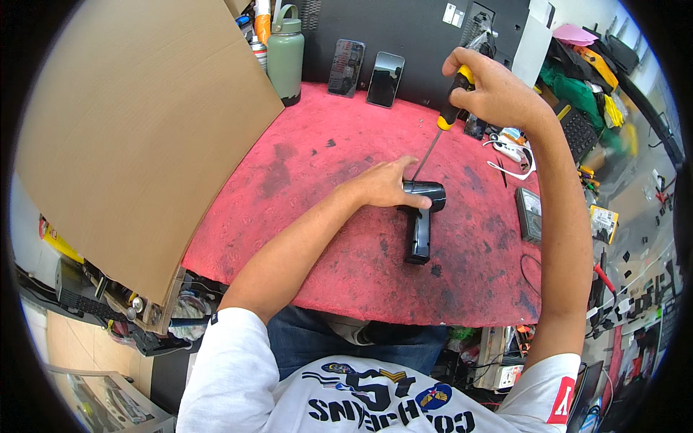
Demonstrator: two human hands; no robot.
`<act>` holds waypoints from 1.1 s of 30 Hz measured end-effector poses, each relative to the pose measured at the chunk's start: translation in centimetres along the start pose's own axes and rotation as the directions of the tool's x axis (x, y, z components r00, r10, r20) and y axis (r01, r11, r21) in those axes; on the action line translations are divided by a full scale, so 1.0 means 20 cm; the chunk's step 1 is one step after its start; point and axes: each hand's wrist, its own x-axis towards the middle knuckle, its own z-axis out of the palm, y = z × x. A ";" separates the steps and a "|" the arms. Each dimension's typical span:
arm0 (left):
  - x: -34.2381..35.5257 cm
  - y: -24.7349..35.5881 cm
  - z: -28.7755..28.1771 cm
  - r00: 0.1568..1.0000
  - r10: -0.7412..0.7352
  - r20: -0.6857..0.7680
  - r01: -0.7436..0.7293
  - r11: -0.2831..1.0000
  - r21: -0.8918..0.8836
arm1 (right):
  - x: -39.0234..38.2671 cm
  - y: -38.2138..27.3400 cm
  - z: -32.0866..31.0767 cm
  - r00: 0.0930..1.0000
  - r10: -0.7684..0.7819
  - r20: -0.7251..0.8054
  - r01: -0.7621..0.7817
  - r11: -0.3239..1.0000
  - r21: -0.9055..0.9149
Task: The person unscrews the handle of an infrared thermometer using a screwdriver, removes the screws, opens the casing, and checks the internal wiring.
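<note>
My right hand [494,90] grips a screwdriver [450,108] by its black and yellow handle, raised above the table. Its long thin shaft slants down to the left, with the tip at the far end of a glossy black pistol-shaped device [419,234] that looks like a small hair dryer. My left hand [382,186] is closed around the left end of the device's barrel, thumb on the near side and fingers beyond it. The device lies on the red cloth, its handle pointing toward me. The exact spot the tip touches is too small to make out.
A stained red cloth [325,245] covers the table. Cardboard [144,130] stands along the left. At the back are a green bottle [285,61] and two phones, one black [346,68], one silver-edged [385,79]. A meter [529,214] and white cable [521,169] lie right.
</note>
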 end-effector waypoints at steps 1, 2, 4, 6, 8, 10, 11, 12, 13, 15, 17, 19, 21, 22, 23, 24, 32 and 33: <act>0.00 -0.02 -0.03 0.995 -0.023 0.095 0.023 1.000 -0.007 | 0.03 -0.07 -0.06 0.969 0.167 0.180 -0.163 0.986 -0.039; 0.01 -0.04 -0.05 0.981 -0.044 0.190 0.047 0.999 -0.012 | 0.04 -0.06 -0.05 0.968 0.192 0.164 -0.189 0.981 -0.033; 0.03 -0.13 -0.02 0.986 0.028 0.164 0.000 0.986 -0.166 | 0.07 -0.03 -0.02 0.962 0.243 0.126 -0.242 0.970 -0.028; 0.05 -0.16 -0.03 0.975 0.030 0.222 0.030 0.965 -0.262 | 0.03 0.02 0.03 0.997 0.059 -0.039 -0.054 0.990 0.130; 0.03 -0.18 -0.03 0.979 0.014 0.201 0.040 0.965 -0.258 | 0.01 0.03 0.05 0.984 -0.062 -0.168 0.078 0.993 0.088; 0.04 -0.18 -0.02 0.982 0.017 0.188 0.035 0.963 -0.268 | 0.04 -0.03 -0.03 0.992 0.109 0.070 -0.107 0.994 -0.030; 0.04 -0.18 -0.02 0.983 0.023 0.181 0.028 0.961 -0.277 | 0.07 -0.05 -0.06 0.963 0.200 0.180 -0.184 0.978 -0.103; 0.03 -0.18 -0.02 0.985 0.030 0.172 0.021 0.958 -0.285 | 0.06 -0.03 -0.04 0.985 0.127 0.116 -0.124 0.992 -0.034; 0.03 -0.18 -0.02 0.984 0.038 0.173 0.015 0.956 -0.293 | 0.05 0.02 0.00 0.997 0.058 0.049 -0.060 0.998 0.029; 0.04 -0.18 -0.01 0.983 0.050 0.175 0.006 0.952 -0.307 | 0.02 0.07 0.03 0.997 -0.053 -0.060 0.057 0.997 0.050; 0.04 -0.19 -0.01 0.984 0.062 0.169 -0.005 0.947 -0.321 | 0.00 0.08 0.04 0.980 -0.148 -0.131 0.146 0.989 -0.030; 0.04 -0.17 -0.01 0.984 0.064 0.167 -0.007 0.948 -0.318 | 0.05 0.04 -0.01 0.989 0.125 0.082 -0.120 0.991 -0.063; 0.02 -0.15 -0.01 0.986 0.048 0.159 0.002 0.954 -0.300 | 0.06 0.05 -0.01 0.975 0.181 0.129 -0.178 0.983 -0.035; 0.02 -0.16 -0.01 0.985 0.050 0.166 0.004 0.950 -0.311 | 0.05 0.09 0.01 0.992 0.102 0.070 -0.104 0.994 0.026; 0.03 -0.16 -0.01 0.984 0.053 0.172 0.005 0.946 -0.323 | 0.03 0.11 0.03 1.000 0.026 0.006 -0.026 0.996 0.083; 0.03 -0.16 -0.01 0.982 0.053 0.179 0.009 0.943 -0.333 | 0.03 0.11 0.03 1.000 -0.005 0.008 0.005 0.999 0.048; 0.02 -0.13 -0.02 0.985 0.052 0.167 -0.005 0.963 -0.270 | 0.06 0.07 0.01 0.984 0.120 0.131 -0.128 0.990 0.056; 0.02 -0.13 -0.03 0.985 0.051 0.163 -0.008 0.967 -0.254 | 0.05 0.08 0.02 0.995 0.063 0.083 -0.069 0.994 0.079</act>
